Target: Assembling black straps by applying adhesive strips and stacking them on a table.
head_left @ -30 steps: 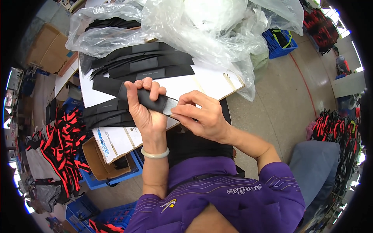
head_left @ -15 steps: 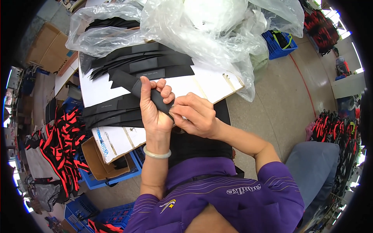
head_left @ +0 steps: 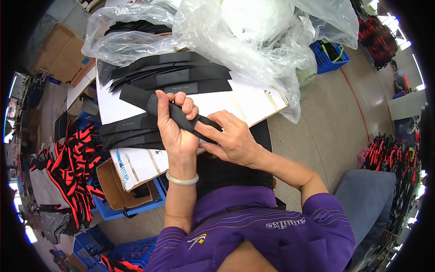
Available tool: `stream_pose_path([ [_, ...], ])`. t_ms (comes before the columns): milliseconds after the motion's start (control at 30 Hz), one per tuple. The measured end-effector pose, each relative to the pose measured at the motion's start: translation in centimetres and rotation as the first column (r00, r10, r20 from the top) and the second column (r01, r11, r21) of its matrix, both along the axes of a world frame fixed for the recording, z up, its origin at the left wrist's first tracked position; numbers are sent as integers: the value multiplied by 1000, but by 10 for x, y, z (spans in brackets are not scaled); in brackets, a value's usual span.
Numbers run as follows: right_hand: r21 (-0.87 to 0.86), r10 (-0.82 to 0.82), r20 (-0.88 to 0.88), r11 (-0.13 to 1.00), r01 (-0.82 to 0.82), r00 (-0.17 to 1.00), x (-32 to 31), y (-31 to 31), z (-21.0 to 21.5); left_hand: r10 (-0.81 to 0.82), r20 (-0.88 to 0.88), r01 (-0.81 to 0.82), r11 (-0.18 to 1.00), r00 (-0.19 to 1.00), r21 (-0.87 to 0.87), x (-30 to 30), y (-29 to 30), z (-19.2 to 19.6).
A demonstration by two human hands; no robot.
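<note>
A black fabric strip [head_left: 137,98] lies slantwise across my left hand [head_left: 174,133], whose fingers are curled round its middle with the thumb standing up. My right hand [head_left: 238,141] is at the strip's lower right end, fingers closed on the black material; one finger seems to go into or under its edge, though which I cannot tell. Behind my hands lies a fanned stack of similar black strips [head_left: 195,71], each with a small label patch. A second pile of black strips [head_left: 129,131] sits left of my left wrist. Both piles rest on a white board [head_left: 217,100].
Crumpled clear plastic bags [head_left: 199,34] cover the far side of the board. A cardboard box [head_left: 106,181] in a blue crate [head_left: 106,212] stands below its near left edge. Red-and-black pieces [head_left: 74,177] are heaped at left. Another blue basket [head_left: 322,61] is at far right.
My right hand has shifted from a tight pinch at the strip's end to more extended fingers, with black material now showing between them. My left hand keeps its hold, slightly more to the left.
</note>
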State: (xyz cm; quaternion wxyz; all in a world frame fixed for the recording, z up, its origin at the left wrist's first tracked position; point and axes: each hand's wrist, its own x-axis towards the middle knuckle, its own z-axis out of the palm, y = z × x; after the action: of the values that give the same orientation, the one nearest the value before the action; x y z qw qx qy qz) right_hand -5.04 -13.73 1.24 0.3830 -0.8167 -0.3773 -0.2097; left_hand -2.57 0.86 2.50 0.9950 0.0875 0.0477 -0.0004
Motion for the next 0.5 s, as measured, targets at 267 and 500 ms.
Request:
stream_pose_path([
  [267, 153, 47, -33, 987, -42, 998, 0, -4, -22, 113, 189, -170, 931, 976, 322, -13, -23, 13],
  [500, 395, 166, 49, 902, -172, 985, -5, -9, -50, 57, 491, -286, 868, 869, 406, -41, -45, 32],
])
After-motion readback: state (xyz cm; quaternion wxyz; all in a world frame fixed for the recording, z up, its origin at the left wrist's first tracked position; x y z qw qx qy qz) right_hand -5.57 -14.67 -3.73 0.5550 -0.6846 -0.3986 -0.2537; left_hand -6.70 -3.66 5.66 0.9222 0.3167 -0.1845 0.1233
